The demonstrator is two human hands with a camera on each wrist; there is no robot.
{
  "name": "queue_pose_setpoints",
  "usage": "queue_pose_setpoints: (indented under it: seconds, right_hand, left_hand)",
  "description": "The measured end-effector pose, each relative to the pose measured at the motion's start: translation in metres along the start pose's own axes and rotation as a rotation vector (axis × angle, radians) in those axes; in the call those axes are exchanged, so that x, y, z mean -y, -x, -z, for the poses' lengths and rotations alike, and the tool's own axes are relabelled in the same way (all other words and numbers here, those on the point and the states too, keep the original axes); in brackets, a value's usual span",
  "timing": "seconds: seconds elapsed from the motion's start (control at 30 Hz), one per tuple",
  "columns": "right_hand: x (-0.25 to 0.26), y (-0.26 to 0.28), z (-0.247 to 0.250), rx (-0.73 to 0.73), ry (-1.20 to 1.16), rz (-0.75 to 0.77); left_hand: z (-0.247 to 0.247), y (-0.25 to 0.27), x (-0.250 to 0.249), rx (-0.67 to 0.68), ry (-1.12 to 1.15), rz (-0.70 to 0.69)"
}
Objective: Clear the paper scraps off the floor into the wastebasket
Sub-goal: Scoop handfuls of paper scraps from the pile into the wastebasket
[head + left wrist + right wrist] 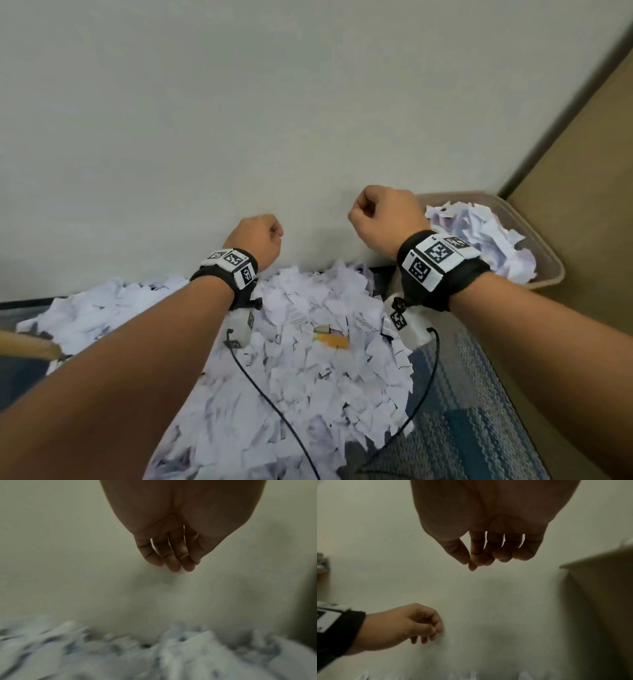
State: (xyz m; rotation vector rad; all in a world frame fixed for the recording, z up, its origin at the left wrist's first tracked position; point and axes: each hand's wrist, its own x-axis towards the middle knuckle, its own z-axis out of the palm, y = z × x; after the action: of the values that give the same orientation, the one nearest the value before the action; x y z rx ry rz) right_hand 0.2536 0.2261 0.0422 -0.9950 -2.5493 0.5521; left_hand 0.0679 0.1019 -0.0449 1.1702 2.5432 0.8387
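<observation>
A big pile of torn white paper scraps (308,377) covers the floor against the wall; it shows blurred in the left wrist view (154,655). The tan wastebasket (544,246) stands at the right in the corner, heaped with crumpled paper (479,233). My left hand (260,236) hangs in the air above the far side of the pile, its fingers (171,561) loosely bent and holding nothing. My right hand (380,212) is raised just left of the basket, its fingers (488,557) loosely curled and the thumb near the index, also holding nothing. The left hand (419,623) appears in the right wrist view too.
The pale wall (239,102) is close behind both hands. A tan panel (582,171) closes off the right side. Blue patterned carpet (462,411) shows right of the pile. An orange scrap (334,341) lies among the paper, and a wooden handle (27,342) enters from the left.
</observation>
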Motion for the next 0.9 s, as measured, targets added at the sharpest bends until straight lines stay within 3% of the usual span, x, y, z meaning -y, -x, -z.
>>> queue_pose_setpoints:
  seconds: [0.23,0.4,0.5,0.77,0.9]
  right_hand:
    - [-0.004,0.009,-0.097,0.443,0.247,0.002]
    - [-0.005,0.017,-0.151,0.623,0.515,0.058]
    - [0.003,0.022,-0.18,0.66,0.539,0.094]
    - [0.021,0.034,-0.229,0.761,0.547,0.179]
    - [0.026,0.038,-0.251,0.773,0.524,0.231]
  left_hand:
    - [0.046,0.059,0.17,0.296,-0.497,0.28]
    - [0.072,0.103,0.253,0.249,-0.524,0.558]
    - [0.067,0.115,0.282,0.232,-0.535,0.615]
    - [0.045,0.109,0.303,0.17,-0.433,0.621]
    - [0.029,0.102,0.302,0.297,-0.34,0.62]
